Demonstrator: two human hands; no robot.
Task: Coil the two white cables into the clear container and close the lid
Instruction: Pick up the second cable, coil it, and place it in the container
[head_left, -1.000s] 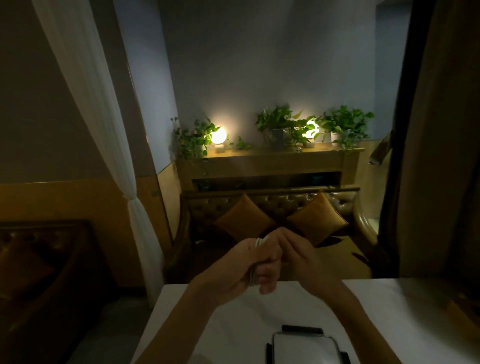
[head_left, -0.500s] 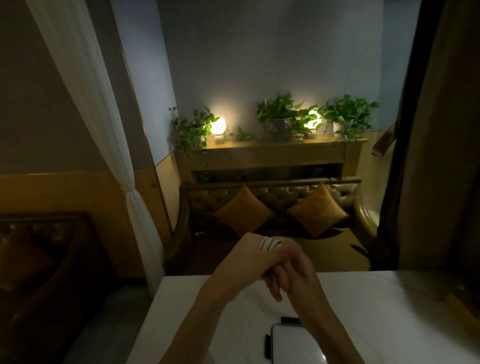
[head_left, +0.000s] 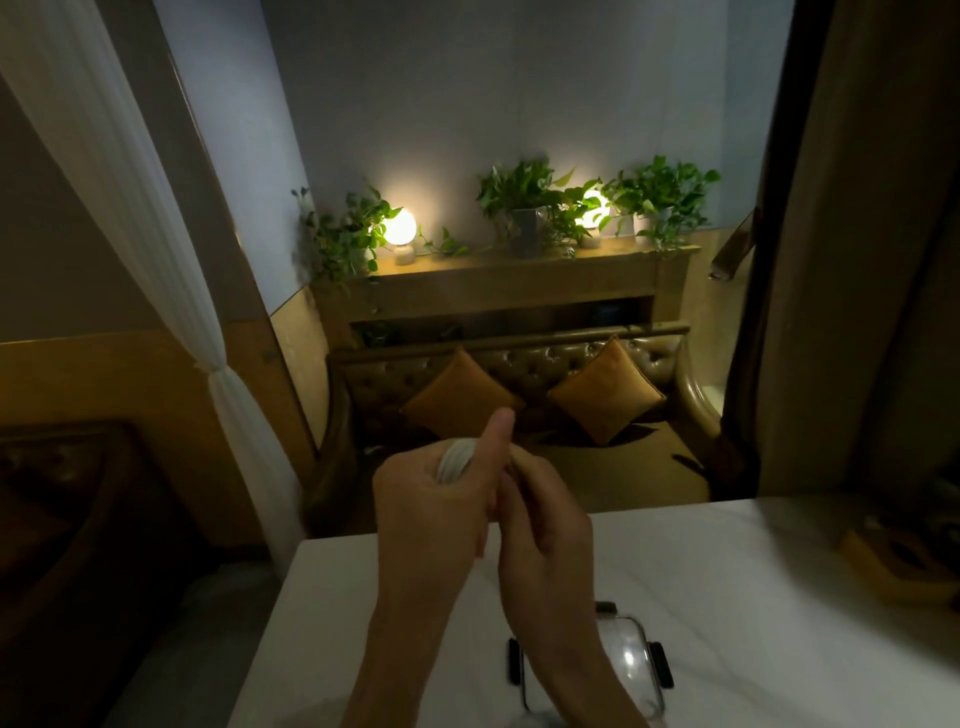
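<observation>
Several loops of white cable (head_left: 453, 462) are wound around my left hand (head_left: 434, 506), which is raised above the white table with its thumb sticking up. My right hand (head_left: 543, 525) presses against the left palm from the right, its fingertips hidden behind the left hand; what it pinches cannot be made out. The clear container (head_left: 631, 662) with black side latches sits on the table below my right wrist, partly covered by my forearm. A second cable is not visible.
The white table (head_left: 753, 597) runs to the right, where a dim yellowish object (head_left: 893, 564) sits near the edge. Beyond the table is a brown sofa (head_left: 519, 395) with two orange cushions. A white curtain (head_left: 156, 249) hangs at the left.
My hands have stayed joined above the table while the left hand turned. Its thumb now points up and the cable loops show on the back of the hand. The container shifted right in view.
</observation>
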